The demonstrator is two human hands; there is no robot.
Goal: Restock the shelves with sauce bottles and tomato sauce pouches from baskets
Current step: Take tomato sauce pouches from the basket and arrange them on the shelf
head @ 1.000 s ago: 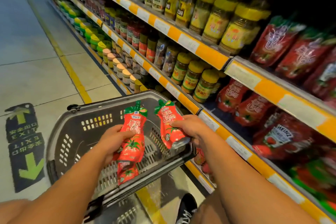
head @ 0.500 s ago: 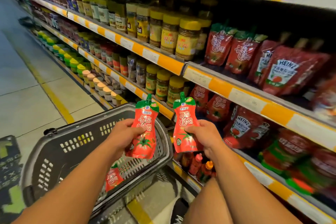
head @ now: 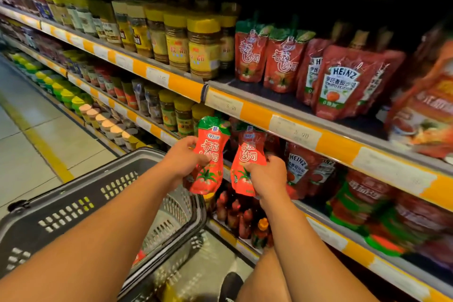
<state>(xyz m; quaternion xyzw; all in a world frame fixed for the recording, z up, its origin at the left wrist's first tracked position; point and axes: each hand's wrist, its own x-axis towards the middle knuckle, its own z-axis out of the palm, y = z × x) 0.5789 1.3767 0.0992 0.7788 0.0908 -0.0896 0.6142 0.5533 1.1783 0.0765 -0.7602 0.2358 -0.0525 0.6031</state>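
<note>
My left hand (head: 182, 163) grips a red tomato sauce pouch (head: 210, 154) with a green top, held upright. My right hand (head: 268, 178) grips a second, matching pouch (head: 248, 154) just to its right. Both pouches hang in front of the lower shelf edge, above the far rim of the grey basket (head: 73, 206). One more red pouch (head: 139, 257) lies inside the basket, mostly hidden. On the shelf above, matching pouches (head: 250, 56) stand next to Heinz ketchup pouches (head: 343, 81).
Yellow-lidded jars (head: 203, 49) fill the upper shelf to the left. Small sauce bottles (head: 245, 218) stand on the bottom shelf below my hands. Orange and white price strips (head: 294, 130) edge each shelf. The tiled aisle floor (head: 29, 144) runs to the left.
Both hands have lifted the pouches out of the basket and carried them up and right toward the shelves. My view has swung from the basket to the shelf.
</note>
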